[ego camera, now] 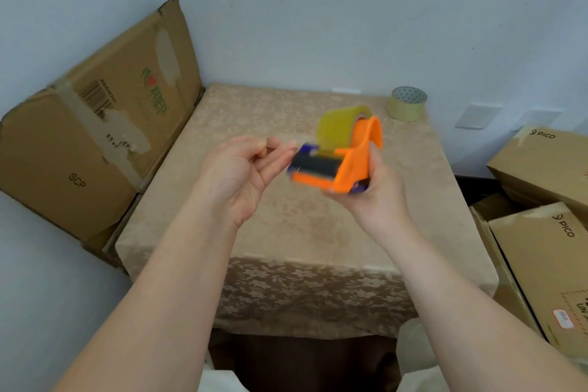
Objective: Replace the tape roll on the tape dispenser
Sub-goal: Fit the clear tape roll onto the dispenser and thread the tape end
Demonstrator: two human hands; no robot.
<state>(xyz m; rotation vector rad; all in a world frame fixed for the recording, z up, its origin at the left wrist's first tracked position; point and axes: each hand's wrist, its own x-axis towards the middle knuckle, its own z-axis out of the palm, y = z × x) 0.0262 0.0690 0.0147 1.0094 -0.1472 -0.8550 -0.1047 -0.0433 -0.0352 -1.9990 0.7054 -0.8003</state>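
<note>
Tape dispenser [337,159], light stiff plastic carrying a yellowish roll [337,130], sits mid-frame above the worktop [286,232], right hand [375,194] gripping its base, left hand [241,169] loosely curled, empty, just beside its front end.

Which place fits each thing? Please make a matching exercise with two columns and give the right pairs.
Things:
1. tape dispenser
2. spare tape roll
3. flattened cardboard box
4. left hand

Places:
A. leaning against the wall, left of the table
B. held in the right hand
C. standing on the table's far right corner
D. empty, fingers curled, beside the dispenser's front

Pairs: 1-B, 2-C, 3-A, 4-D
</note>
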